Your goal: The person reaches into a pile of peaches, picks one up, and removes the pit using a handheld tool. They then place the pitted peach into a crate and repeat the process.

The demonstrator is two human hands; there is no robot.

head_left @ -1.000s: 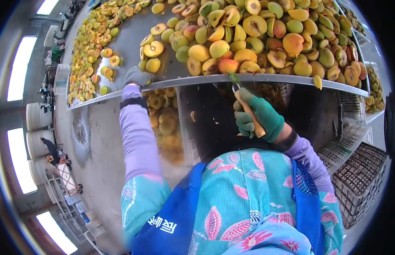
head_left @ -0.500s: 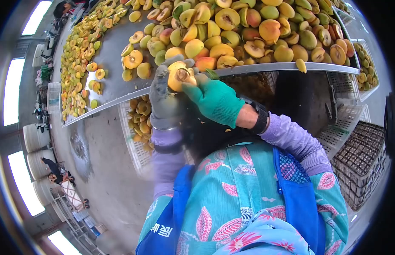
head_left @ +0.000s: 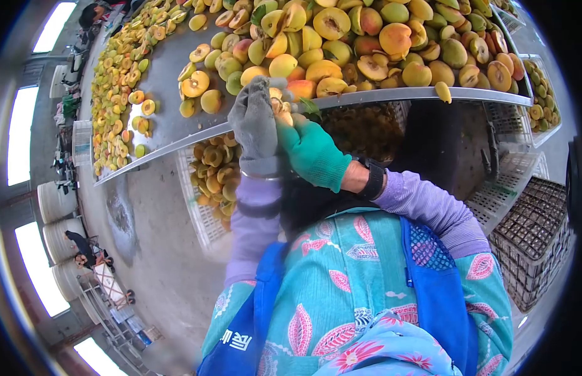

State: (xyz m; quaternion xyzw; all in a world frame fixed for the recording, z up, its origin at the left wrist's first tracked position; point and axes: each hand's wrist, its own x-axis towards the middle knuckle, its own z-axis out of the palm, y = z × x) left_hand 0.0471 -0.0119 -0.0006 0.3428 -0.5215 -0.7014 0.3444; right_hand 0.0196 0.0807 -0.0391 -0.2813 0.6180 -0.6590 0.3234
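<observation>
White perforated plastic crate [head_left: 201,218], nine o'clock, beside piled fruit. Grey-gloved left hand [head_left: 256,119], twelve o'clock, grips yellow cut fruit [head_left: 276,94], likely steadying it. Green-gloved right hand [head_left: 316,153] curls against it; whether grasping anything, cannot tell. Yellow-red fruit heap [head_left: 394,41], one o'clock, apparently within reach.

The yellow fruit [head_left: 276,95] — mostly hidden — is hand-held.

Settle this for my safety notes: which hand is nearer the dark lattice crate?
Right. The green-gloved right hand is on the side toward the crate; the gray-gloved left hand is beyond it, farther away.
</observation>
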